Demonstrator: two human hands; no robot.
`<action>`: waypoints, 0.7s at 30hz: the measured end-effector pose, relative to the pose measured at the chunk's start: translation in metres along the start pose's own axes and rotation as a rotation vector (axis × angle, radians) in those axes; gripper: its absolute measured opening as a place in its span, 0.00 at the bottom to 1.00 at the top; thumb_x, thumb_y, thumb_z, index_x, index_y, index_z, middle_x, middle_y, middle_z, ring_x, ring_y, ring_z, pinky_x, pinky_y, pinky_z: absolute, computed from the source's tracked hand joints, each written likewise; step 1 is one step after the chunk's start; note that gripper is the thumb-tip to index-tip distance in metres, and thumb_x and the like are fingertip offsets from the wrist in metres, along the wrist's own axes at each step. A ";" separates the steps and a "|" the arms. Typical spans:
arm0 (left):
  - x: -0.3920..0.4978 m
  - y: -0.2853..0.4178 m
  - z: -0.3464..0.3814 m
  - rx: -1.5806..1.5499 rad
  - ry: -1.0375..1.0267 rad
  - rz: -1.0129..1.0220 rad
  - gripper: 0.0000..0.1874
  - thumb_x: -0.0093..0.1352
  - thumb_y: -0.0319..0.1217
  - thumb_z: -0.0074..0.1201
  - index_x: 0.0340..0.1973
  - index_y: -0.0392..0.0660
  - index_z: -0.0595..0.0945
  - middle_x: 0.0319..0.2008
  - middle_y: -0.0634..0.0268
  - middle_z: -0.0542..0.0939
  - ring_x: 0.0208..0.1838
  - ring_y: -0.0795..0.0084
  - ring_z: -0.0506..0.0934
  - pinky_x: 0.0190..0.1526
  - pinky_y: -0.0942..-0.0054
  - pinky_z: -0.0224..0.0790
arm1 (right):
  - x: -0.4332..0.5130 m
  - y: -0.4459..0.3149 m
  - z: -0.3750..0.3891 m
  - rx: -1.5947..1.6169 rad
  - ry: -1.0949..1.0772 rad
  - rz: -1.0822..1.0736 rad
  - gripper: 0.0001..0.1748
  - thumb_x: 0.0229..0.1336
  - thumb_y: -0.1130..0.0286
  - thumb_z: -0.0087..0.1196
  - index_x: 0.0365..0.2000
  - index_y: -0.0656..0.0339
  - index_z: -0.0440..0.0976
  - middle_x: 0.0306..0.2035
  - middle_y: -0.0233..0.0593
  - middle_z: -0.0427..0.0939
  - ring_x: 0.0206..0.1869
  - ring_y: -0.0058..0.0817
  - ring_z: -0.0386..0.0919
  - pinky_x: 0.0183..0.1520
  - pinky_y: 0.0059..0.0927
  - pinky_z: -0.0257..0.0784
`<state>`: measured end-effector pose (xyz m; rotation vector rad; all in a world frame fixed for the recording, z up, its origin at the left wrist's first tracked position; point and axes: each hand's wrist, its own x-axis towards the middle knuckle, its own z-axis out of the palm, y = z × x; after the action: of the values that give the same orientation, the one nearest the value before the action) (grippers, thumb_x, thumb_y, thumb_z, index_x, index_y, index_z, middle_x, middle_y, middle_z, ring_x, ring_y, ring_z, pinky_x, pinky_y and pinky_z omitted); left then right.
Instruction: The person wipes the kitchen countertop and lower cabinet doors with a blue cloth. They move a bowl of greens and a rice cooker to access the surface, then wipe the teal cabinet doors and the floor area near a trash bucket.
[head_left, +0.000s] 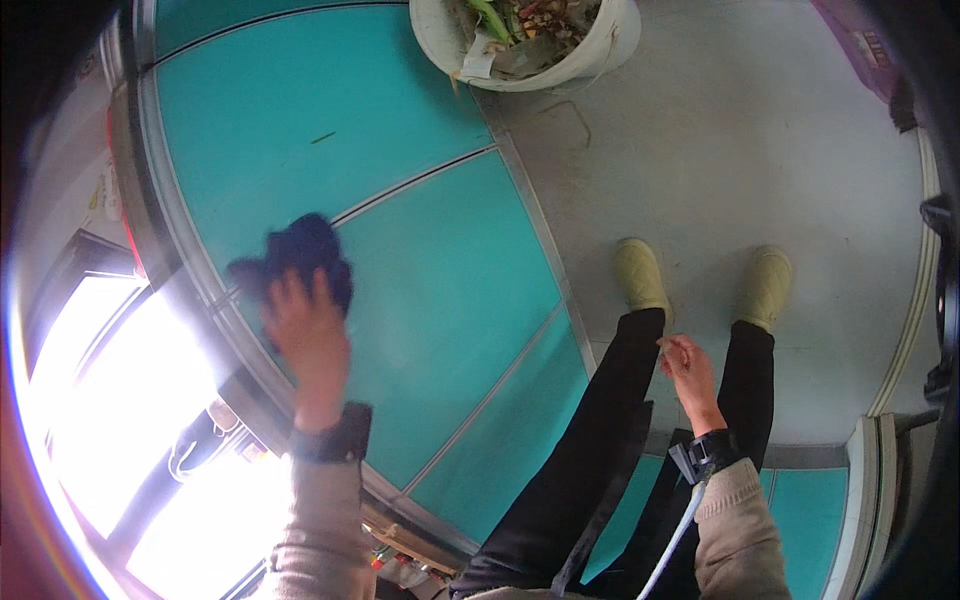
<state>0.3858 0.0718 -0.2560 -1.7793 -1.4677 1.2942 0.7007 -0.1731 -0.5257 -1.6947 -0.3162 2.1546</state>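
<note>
My left hand (309, 337) presses a bunched dark blue cloth (309, 247) against the teal cabinet panels (442, 247), over the seam between two of them. Both hand and cloth look slightly blurred. Lower right, my right hand (688, 371) hangs in front of my legs with its fingers curled. Whether something small sits between those fingertips cannot be made out. A black band with a pale cable (679, 532) circles my right wrist; another dark band (330, 444) is on the left. A thin green scrap (322, 138) clings to the upper panel.
A white bucket (600, 60) of vegetable scraps stands on the grey floor (720, 150), against the cabinet. My yellow-green shoes (641, 274) are on that floor. A metal-edged counter rim (176, 217) runs along the left, beside bright glare. A purple bag (855, 45) is at upper right.
</note>
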 end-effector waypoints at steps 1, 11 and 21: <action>0.009 0.014 0.020 -0.016 0.002 0.070 0.23 0.64 0.32 0.46 0.56 0.47 0.74 0.60 0.48 0.68 0.64 0.47 0.63 0.63 0.43 0.49 | 0.000 -0.002 -0.001 0.008 0.008 0.017 0.14 0.64 0.60 0.51 0.38 0.62 0.75 0.26 0.30 0.76 0.29 0.17 0.74 0.33 0.20 0.70; -0.013 0.241 0.164 -0.110 -0.224 0.643 0.21 0.69 0.32 0.37 0.55 0.39 0.73 0.59 0.49 0.69 0.63 0.55 0.65 0.65 0.46 0.45 | -0.012 -0.008 -0.007 0.268 0.079 0.100 0.13 0.64 0.61 0.51 0.39 0.59 0.75 0.27 0.27 0.74 0.30 0.13 0.72 0.34 0.16 0.68; 0.059 0.184 0.144 0.146 -0.181 0.886 0.15 0.64 0.31 0.47 0.46 0.46 0.78 0.47 0.57 0.76 0.50 0.57 0.73 0.58 0.42 0.56 | -0.013 -0.018 -0.011 0.377 0.086 0.158 0.14 0.64 0.58 0.51 0.41 0.58 0.75 0.29 0.28 0.76 0.30 0.14 0.73 0.36 0.16 0.69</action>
<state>0.3435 0.0446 -0.4918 -2.3510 -0.5962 1.9449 0.7168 -0.1636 -0.5095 -1.6276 0.2422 2.0769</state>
